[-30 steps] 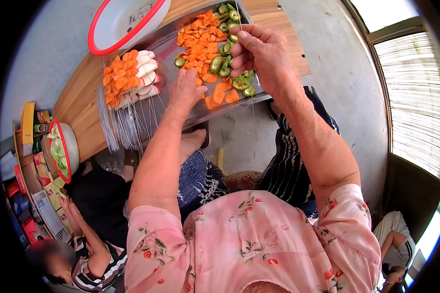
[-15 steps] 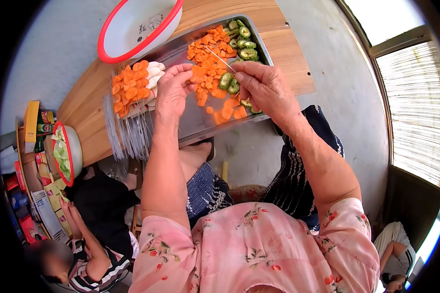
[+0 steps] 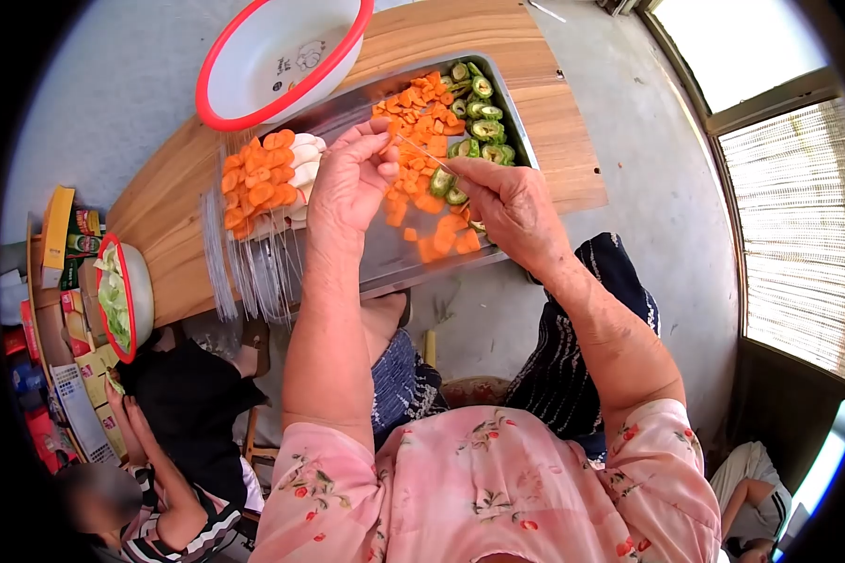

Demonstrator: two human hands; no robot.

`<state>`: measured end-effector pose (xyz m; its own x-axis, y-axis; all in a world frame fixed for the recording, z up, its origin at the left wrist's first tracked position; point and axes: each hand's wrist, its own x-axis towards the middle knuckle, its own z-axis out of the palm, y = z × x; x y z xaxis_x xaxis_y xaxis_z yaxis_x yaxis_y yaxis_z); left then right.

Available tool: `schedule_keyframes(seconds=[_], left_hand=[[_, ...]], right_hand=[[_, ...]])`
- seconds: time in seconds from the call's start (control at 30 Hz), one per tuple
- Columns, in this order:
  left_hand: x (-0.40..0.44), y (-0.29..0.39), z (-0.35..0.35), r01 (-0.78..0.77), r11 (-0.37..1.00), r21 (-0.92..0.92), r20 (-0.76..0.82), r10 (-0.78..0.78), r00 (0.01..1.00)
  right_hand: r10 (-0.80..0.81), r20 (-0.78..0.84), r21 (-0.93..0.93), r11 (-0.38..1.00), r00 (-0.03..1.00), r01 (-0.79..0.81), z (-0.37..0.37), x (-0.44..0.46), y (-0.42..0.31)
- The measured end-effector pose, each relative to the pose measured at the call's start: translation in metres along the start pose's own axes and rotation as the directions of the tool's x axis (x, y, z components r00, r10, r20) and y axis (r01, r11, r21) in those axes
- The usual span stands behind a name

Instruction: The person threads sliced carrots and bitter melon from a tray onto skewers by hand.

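Observation:
Over the metal tray (image 3: 376,255), my right hand (image 3: 516,202) pinches a thin skewer (image 3: 424,153) that points up and left. My left hand (image 3: 350,183) faces its tip, thumb and fingers closed on a carrot slice, mostly hidden by the fingers. Whether the tip pierces the slice I cannot tell. Beneath the hands lie many loose carrot pieces (image 3: 413,183), with ridged green slices (image 3: 488,129) along the tray's right side. To the left, carrot slices (image 3: 256,178) and pale white pieces (image 3: 305,161) are stacked, with thin sticks (image 3: 253,272) extending from the stack toward me.
A white basin with a red rim (image 3: 218,114) stands at the tray's far left. Another red-rimmed bowl (image 3: 141,291) with green leaves sits at the wooden table's (image 3: 174,244) left end. A person (image 3: 174,497) sits lower left, another (image 3: 756,497) lower right.
My left hand has turned, so the carrot slice shows less. The skewer tip and the left fingers are closer together. The whole view has shifted slightly.

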<state>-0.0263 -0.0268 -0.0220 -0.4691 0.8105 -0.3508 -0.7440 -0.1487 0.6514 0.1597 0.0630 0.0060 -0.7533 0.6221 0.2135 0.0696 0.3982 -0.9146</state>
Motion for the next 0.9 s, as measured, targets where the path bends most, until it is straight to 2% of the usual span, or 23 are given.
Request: schedule_keyframes(seconds=[0.2, 0.4, 0.53, 0.7, 0.8, 0.9], left_hand=[[-0.002, 0.004, -0.001, 0.073, 0.981, -0.182, 0.069, -0.061, 0.996], [0.001, 0.001, -0.003, 0.1, 0.975, -0.201, 0.119, -0.077, 0.99], [-0.002, 0.001, 0.004, 0.026, 0.999, -0.032, 0.083, -0.023, 0.996], [-0.013, 0.0, 0.024, -0.098, 0.975, 0.2, -0.011, 0.103, 0.995], [-0.021, 0.0, 0.038, -0.173, 0.946, 0.274, -0.033, 0.189, 0.981], [-0.021, -0.004, 0.041, -0.309, 0.855, 0.417, -0.012, 0.345, 0.938]], right_hand=[[0.009, -0.002, 0.005, 1.0, 1.0, -0.009, -0.002, 0.0, -0.002], [-0.034, 0.009, -0.051, 0.998, 0.999, 0.034, -0.002, 0.0, -0.001], [-0.071, -0.017, -0.03, 0.997, 0.997, 0.07, -0.001, 0.0, 0.001], [0.052, 0.005, 0.044, 0.998, 0.999, -0.052, 0.001, -0.001, 0.0], [0.152, 0.034, 0.147, 0.977, 0.988, -0.155, 0.002, -0.002, 0.001], [0.199, 0.053, 0.178, 0.962, 0.979, -0.205, 0.003, -0.001, 0.003]])
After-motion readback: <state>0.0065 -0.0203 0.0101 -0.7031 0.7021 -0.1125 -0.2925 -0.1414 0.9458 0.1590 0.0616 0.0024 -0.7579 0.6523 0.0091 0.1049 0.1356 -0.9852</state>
